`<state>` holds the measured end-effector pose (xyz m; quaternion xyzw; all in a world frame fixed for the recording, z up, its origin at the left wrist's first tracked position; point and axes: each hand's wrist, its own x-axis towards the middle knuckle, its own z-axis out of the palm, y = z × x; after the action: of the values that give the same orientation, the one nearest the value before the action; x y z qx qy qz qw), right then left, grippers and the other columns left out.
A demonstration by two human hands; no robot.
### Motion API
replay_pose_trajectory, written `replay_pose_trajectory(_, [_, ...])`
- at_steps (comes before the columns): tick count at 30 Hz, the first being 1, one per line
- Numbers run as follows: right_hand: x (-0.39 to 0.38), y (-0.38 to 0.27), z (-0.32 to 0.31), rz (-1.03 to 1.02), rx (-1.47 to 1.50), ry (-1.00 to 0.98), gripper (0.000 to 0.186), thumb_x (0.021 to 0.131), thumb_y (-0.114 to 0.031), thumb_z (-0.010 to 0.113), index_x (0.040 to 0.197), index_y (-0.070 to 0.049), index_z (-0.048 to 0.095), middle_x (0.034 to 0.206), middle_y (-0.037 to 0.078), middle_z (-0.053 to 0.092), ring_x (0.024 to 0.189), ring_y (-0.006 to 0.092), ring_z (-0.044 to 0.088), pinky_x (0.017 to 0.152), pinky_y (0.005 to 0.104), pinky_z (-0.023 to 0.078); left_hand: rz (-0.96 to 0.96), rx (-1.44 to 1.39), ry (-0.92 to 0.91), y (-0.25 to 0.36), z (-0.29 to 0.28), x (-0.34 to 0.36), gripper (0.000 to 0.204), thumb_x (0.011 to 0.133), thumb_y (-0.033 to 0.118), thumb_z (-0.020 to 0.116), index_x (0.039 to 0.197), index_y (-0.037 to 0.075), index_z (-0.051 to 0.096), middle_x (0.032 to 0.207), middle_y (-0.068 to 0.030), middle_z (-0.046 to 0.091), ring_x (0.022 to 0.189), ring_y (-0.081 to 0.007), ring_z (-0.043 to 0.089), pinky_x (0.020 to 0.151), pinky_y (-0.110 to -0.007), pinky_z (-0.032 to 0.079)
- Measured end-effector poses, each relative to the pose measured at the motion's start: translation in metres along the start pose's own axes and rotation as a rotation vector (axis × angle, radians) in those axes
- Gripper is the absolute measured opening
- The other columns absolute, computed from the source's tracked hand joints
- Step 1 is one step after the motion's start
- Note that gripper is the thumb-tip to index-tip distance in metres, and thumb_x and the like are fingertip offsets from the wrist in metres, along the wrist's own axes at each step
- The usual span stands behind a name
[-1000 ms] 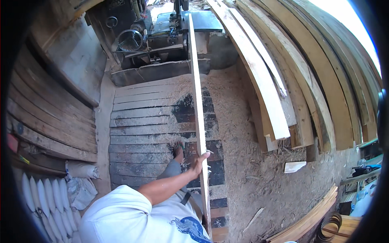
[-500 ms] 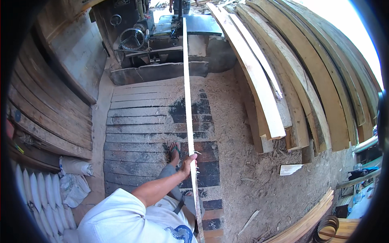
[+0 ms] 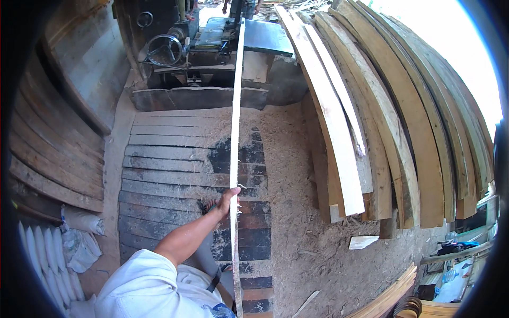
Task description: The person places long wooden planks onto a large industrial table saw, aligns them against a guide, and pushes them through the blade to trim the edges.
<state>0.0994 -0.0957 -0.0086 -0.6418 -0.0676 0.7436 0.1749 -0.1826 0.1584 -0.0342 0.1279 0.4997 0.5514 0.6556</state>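
Observation:
My left hand (image 3: 229, 202) is closed around a long, thin strip of pale wood (image 3: 235, 132), with ragged splinters along its right edge. The strip runs from beside my body at the lower edge up to the table of a bandsaw-like machine (image 3: 268, 38). My left arm reaches forward from a white sleeve, and the foot below is partly hidden by the hand. My right hand is out of view. At the machine's far side, parts of another person's hands (image 3: 258, 9) show near the top edge.
A handwheel (image 3: 164, 50) sits on the machine's left. Sawdust covers the slatted floor (image 3: 164, 175). Long thick boards (image 3: 339, 132) are stacked at the right, with a loose offcut (image 3: 363, 242) below them. White sacks (image 3: 47, 254) lie at the lower left; more planks (image 3: 389, 294) lie lower right.
My left hand and the wood strip have moved forward toward the machine. The view has shifted, so the floor and the board stack sit lower and further left.

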Motion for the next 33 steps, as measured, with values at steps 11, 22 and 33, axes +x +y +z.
replay_pose_trajectory(11, [0.073,-0.126,0.124,0.064,0.029,0.039,0.093,0.084,-0.082,0.015,0.114,-0.007,0.061,0.075,0.005,0.063,0.059,0.0164,0.057,0.049,0.0282,0.043,0.009,-0.003,0.028,0.182,-0.003,0.203,0.052,0.073,0.057,0.07,0.09,0.013,0.049,0.068,-0.0014,0.051,0.052,-0.0138,0.052,0.048,-0.03,0.047])
replay_pose_trajectory(22, [0.112,-0.236,0.225,0.143,0.025,0.045,0.094,0.085,-0.082,0.015,0.114,-0.006,0.061,0.075,0.005,0.063,0.059,0.0162,0.056,0.049,0.0281,0.043,0.125,-0.072,0.126,0.364,-0.01,0.409,0.08,0.073,0.082,0.052,0.105,0.009,0.054,0.072,-0.0025,0.053,0.06,-0.0143,0.057,0.05,-0.028,0.045])
replay_pose_trajectory(33, [0.157,-0.325,0.292,0.197,-0.049,-0.025,0.094,0.085,-0.082,0.014,0.114,-0.006,0.062,0.076,0.005,0.063,0.059,0.016,0.056,0.049,0.0281,0.042,-0.5,-0.219,-0.002,0.192,-0.079,0.315,0.095,0.075,0.089,0.032,0.122,0.009,0.054,0.108,-0.0089,0.06,0.097,-0.0247,0.058,0.087,-0.044,0.046])
